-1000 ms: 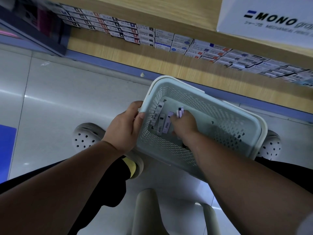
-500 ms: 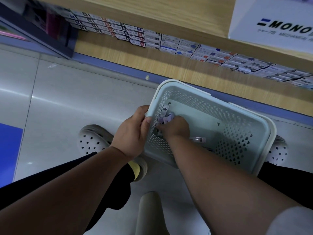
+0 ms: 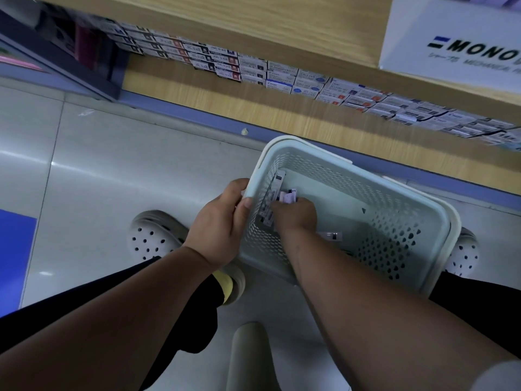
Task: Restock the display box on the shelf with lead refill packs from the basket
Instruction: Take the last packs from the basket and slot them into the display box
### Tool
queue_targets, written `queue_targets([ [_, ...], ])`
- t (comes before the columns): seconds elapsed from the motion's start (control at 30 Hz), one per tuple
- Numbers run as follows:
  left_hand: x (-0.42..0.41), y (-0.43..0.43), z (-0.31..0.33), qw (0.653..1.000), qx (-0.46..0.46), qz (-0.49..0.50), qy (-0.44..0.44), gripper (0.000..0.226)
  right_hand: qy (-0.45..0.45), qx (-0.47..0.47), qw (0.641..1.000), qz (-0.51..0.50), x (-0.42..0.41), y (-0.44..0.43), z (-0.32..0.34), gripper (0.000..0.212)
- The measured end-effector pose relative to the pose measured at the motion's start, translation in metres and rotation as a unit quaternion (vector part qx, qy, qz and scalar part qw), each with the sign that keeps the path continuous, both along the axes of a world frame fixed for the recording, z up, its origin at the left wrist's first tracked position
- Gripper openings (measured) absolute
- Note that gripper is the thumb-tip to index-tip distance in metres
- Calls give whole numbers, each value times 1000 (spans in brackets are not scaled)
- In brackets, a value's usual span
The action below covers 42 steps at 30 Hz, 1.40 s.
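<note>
Lead refill packs (image 3: 289,197) lie in the basket's (image 3: 352,179) left corner, where the right hand (image 3: 294,215) curls around a few while the left hand (image 3: 222,224) grips the rim.

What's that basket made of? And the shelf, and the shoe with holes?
The basket looks like pale blue-green plastic, smooth and slightly shiny: its walls are moulded with rows of little holes. The shelf looks like light wood, though its even grain may be a printed laminate. The shoe seems to be matt white foam or rubber, with round holes.
</note>
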<state>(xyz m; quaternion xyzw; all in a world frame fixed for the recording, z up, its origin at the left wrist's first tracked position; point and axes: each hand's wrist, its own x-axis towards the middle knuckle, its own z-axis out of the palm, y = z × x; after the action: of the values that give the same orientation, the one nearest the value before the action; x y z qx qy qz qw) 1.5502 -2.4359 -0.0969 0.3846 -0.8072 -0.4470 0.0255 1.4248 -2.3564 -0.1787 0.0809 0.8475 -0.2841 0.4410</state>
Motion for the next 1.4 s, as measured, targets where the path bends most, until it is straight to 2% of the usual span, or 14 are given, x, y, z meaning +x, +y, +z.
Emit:
queue_targets([
  [0.1, -1, -1, 0, 1000, 2, -2, -5, 41, -26, -13, 996, -86, 0, -1, -1, 19],
  [0.17, 0, 0, -1, 1000, 3, 0, -7, 39, -48, -23, 993, -106, -1, -3, 2, 21],
  [0.27, 1, 2, -1, 1000, 3, 4, -1, 35, -65, -33, 994, -80, 0, -9, 3, 18],
  [0.47, 0, 3, 1, 1000, 8, 12, -3, 36, -4, -16, 1000, 18, 5, -11, 1, 15],
  [0.73, 0, 2, 1, 1000, 14, 6, 1, 41, -64, -6, 994, -82, -3, -17, -4, 19],
  [0.87, 0, 2, 2, 1000, 15, 6, 2, 43, -81, -23, 993, -77, -2, -19, -5, 26],
  [1.0, 1, 1, -1, 1000, 13, 1, -1, 42, -90, -34, 993, -64, -4, -12, -7, 14],
  [1.27, 1, 2, -1, 1000, -2, -10, -1, 39, -145, -82, 985, -42, -6, 4, -7, 18],
  [1.4, 3, 1, 0, 1000, -14, -21, -3, 47, -142, -108, 984, -2, -11, 13, 4, 21],
])
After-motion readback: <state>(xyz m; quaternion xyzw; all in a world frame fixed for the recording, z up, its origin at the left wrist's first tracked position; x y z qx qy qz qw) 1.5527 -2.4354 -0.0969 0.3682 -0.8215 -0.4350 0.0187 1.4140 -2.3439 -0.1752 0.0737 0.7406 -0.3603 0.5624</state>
